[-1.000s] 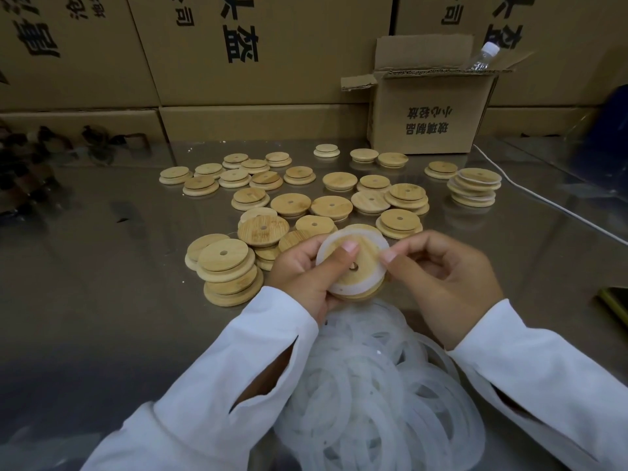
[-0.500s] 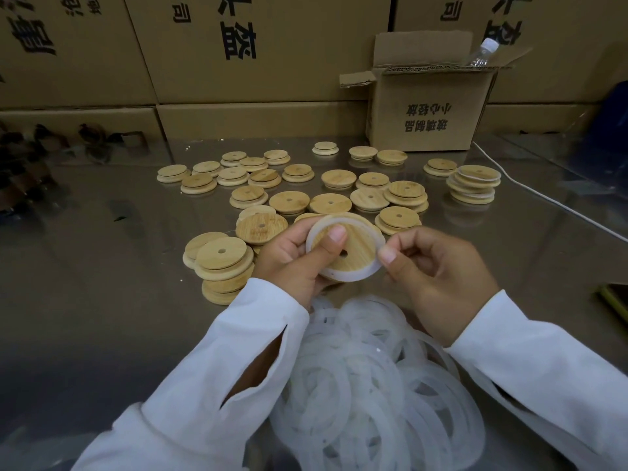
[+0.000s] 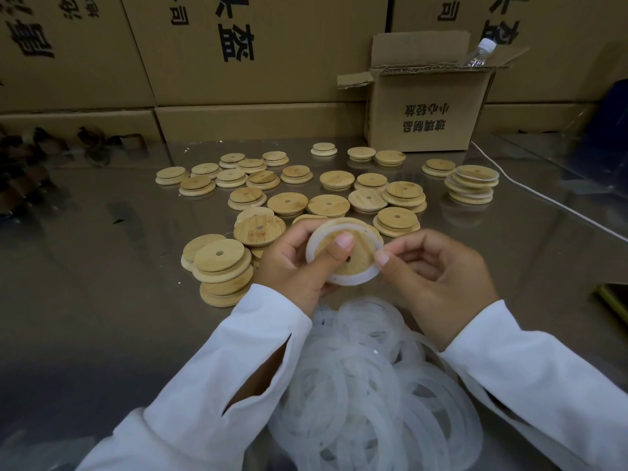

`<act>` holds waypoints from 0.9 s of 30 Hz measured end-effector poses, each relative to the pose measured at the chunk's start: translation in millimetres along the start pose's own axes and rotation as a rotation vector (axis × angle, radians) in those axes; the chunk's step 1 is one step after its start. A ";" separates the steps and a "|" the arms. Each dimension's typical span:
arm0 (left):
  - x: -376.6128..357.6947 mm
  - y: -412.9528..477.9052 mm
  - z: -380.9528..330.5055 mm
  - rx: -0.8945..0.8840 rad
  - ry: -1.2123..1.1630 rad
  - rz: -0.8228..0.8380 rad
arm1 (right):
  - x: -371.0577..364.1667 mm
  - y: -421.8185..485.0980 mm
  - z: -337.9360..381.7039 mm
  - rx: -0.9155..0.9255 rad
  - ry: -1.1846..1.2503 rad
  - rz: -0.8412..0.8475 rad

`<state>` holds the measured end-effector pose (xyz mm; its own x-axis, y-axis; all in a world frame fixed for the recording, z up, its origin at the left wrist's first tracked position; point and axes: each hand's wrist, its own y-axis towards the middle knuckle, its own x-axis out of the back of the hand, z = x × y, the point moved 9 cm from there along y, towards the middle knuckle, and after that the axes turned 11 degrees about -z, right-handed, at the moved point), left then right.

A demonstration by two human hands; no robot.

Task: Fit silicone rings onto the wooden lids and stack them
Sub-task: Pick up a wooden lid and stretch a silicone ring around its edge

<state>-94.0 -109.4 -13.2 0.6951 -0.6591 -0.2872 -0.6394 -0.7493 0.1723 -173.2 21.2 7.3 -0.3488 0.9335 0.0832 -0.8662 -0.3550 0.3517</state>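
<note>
Head camera looks down on a round pale wooden lid with a small centre hole (image 3: 362,256), held up off the glossy grey table (image 3: 102,300) and tilted toward the viewer. A flat white silicone ring (image 3: 356,279) lies round the lid's face, seated along the left and lower rim. Whether it sits fully home on the right side cannot be told.

The left hand (image 3: 292,266) grips the lid from its left, fingers curled behind it and the thumb pressed flat on the wood just above the hole. The right hand (image 3: 438,277) is at the lid's right edge, its thumb and forefinger pinching the ring there and its other fingers loosely curled. Both wrists are in white sleeves (image 3: 210,385).

Directly below the lid, nearer the viewer, lies a loose heap of translucent white silicone rings (image 3: 367,385). Just left of the lid stands an uneven stack of bare wooden lids (image 3: 221,266). Beyond the lid many more loose wooden lids (image 3: 328,203) lie scattered singly and in low piles. Farther beyond it and to the right is a short stack of lids with white rings showing between them (image 3: 472,185).

Well behind the lid, to the right, is a small open cardboard box with printed characters (image 3: 424,113), and a clear plastic bottle with a white cap (image 3: 479,54) pokes out of its top. A thin white cable (image 3: 543,198) runs over the table to the right of the lid. A wall of large brown cartons (image 3: 255,62) closes the far side.
</note>
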 end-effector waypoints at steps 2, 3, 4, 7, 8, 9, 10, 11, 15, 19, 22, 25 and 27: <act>-0.6 0.0 -1.3 -0.019 -0.002 -0.001 | -3.5 -2.3 -9.6 -0.071 0.011 0.014; -0.6 0.1 -2.2 -0.027 -0.011 -0.007 | -4.9 -3.6 -13.3 -0.097 0.010 0.021; -0.3 0.4 -3.0 -0.030 -0.024 -0.016 | -6.2 -4.6 -15.1 -0.113 0.010 0.023; 0.0 0.7 -3.4 -0.014 -0.047 -0.018 | -2.1 -4.6 -10.4 -0.073 0.017 -0.022; -1.5 0.0 -2.6 0.003 -0.059 -0.005 | 2.1 -3.1 -7.5 -0.042 0.007 -0.058; -3.4 -1.1 -1.1 0.026 -0.076 0.012 | 6.5 -1.3 -5.1 -0.013 -0.010 -0.097; -5.7 -2.3 0.7 0.051 -0.094 0.029 | 10.8 0.3 -2.9 0.012 -0.029 -0.131; -7.5 -3.3 2.5 0.074 -0.107 0.042 | 14.2 1.8 -0.8 0.035 -0.048 -0.157; -8.7 -4.1 7.3 0.097 -0.066 0.062 | 19.5 4.8 4.6 0.100 -0.109 -0.189; -8.3 -3.8 10.3 0.095 -0.042 0.063 | 15.5 5.0 3.5 0.086 -0.104 -0.149; -6.2 -3.3 9.9 0.074 0.010 0.055 | 12.3 4.3 1.9 0.072 -0.100 -0.122; -6.4 -4.2 5.0 0.024 0.094 0.057 | 11.7 3.7 4.7 0.108 -0.139 -0.105; -8.4 -5.8 -1.7 -0.063 0.189 0.070 | 7.8 2.8 7.8 0.142 -0.172 -0.055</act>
<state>-95.6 -99.6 -10.1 0.7025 -0.7058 -0.0915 -0.6709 -0.6996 0.2459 -175.5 27.9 16.1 -0.2254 0.9506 0.2136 -0.8188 -0.3037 0.4872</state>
